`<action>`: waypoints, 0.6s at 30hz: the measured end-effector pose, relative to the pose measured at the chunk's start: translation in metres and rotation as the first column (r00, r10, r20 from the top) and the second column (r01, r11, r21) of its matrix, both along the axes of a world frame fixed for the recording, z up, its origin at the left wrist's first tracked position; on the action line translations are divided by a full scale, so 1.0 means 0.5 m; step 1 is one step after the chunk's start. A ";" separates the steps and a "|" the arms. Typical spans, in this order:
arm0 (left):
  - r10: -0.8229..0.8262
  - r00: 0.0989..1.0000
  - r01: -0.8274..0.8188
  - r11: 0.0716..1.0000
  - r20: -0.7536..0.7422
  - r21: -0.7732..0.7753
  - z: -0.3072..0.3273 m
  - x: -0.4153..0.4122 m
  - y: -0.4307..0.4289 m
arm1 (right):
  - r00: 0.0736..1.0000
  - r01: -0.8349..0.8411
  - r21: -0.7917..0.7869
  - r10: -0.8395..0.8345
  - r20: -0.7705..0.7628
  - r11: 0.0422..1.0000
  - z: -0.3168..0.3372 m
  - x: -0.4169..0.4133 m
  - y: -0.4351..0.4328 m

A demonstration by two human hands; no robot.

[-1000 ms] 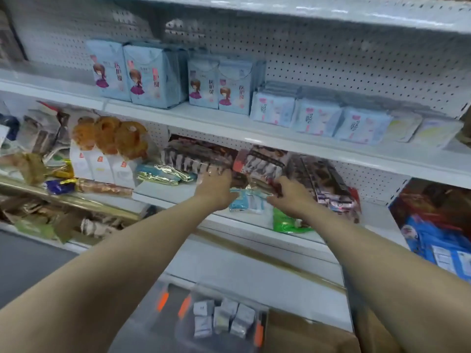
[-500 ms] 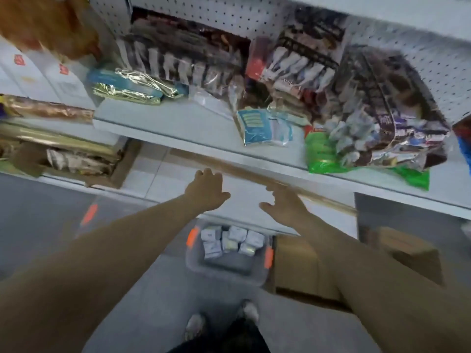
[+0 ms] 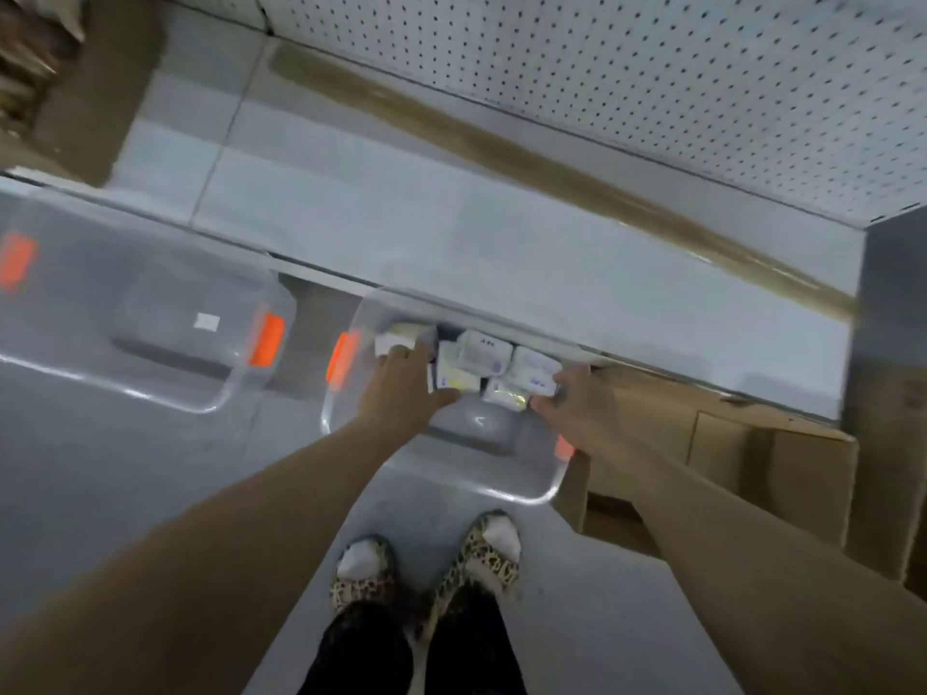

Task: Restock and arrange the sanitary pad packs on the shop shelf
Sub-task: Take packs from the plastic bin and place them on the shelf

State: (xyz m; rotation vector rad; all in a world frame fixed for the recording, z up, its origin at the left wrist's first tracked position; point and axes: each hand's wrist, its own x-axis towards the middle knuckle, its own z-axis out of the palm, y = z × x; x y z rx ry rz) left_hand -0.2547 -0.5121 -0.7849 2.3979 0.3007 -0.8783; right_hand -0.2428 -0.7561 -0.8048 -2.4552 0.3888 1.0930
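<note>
Left hand (image 3: 401,388) on white pad packs (image 3: 485,351)

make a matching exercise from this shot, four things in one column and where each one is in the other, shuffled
Things:
1. pad packs
2. cardboard box
3. leopard-print shoes
4. pegboard panel

Places:
a. top right of the view, behind the low shelf
b. on the floor at the near side of the clear bin
c. inside the clear bin
d. on the floor to the right of the clear bin

Pairs: 1-c, 2-d, 3-b, 4-a
</note>
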 end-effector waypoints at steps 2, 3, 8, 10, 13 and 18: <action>0.007 0.999 -0.006 1.000 0.035 -0.030 -0.090 0.007 -0.019 | 0.999 0.030 0.005 -0.031 0.020 1.000 -0.093 0.002 -0.022; 0.009 0.999 -0.006 0.998 0.050 -0.056 -0.131 0.012 -0.029 | 0.998 0.044 0.006 -0.044 0.043 0.999 -0.119 0.006 -0.025; 0.024 0.987 -0.001 0.989 0.156 -0.148 -0.287 0.052 -0.081 | 0.993 0.049 -0.002 -0.049 0.105 0.999 -0.220 0.024 -0.033; -0.002 0.975 0.039 0.986 0.224 -0.163 -0.335 0.063 -0.094 | 0.985 0.018 -0.004 -0.017 0.172 1.000 -0.261 0.026 -0.028; -0.032 0.948 0.094 0.979 0.316 -0.181 -0.392 0.066 -0.101 | 0.972 0.011 -0.024 -0.005 0.233 1.000 -0.303 0.018 -0.014; -0.062 0.907 0.144 0.975 0.417 -0.167 -0.443 0.047 -0.107 | 0.941 -0.109 -0.157 0.152 0.301 0.982 -0.344 0.003 -0.002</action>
